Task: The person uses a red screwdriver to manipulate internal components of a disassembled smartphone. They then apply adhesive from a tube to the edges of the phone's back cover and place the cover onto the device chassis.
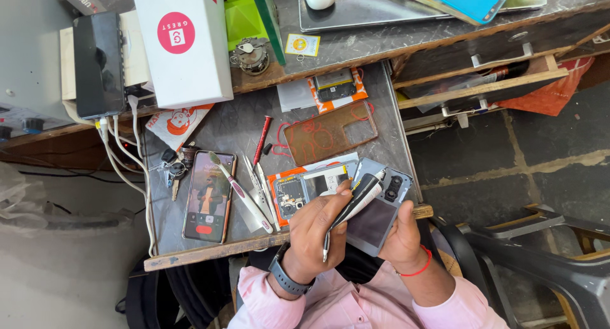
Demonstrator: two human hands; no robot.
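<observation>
Left hand [318, 233] fingers closed around a slim black-and-white pen-shaped tool [354, 205], gripped mid-shaft; one end sits up by the camera corner of the phone back cover [379, 218], the thin metal end points down toward the lap. Can't tell which end is the working one.

Right hand [401, 230] fingers and thumb clamp the grey back cover from its right edge, held tilted just above the bench [210, 253] front edge. Cover's dark inner face is up, camera cut-outs at the top.

Judged step: working on the detached back cover, probably cleaning or picking around the camera area. The next move calls for a steady right-hand grip and fine tip control in the left hand; the cover is thin and flexes easily.

Just beyond the left fingers: opened phone body [308, 188] on the bench, board and orange frame exposed, partly hidden by the knuckles.

Further out:
- clear phone case [330, 132] lying flat, mid-bench
- red-handled screwdriver [262, 140] and tweezers [259, 190] left of the opened phone
- toothbrush [238, 192] lying partly across an intact smartphone [208, 197], screen lit
- key bunch [175, 167] by the left edge
- white box [184, 43] with a round pink label on the raised shelf, black power bank [98, 62] with white cables beside it

Left wrist carries a dark watch [287, 281]; right wrist a red thread [420, 268].
</observation>
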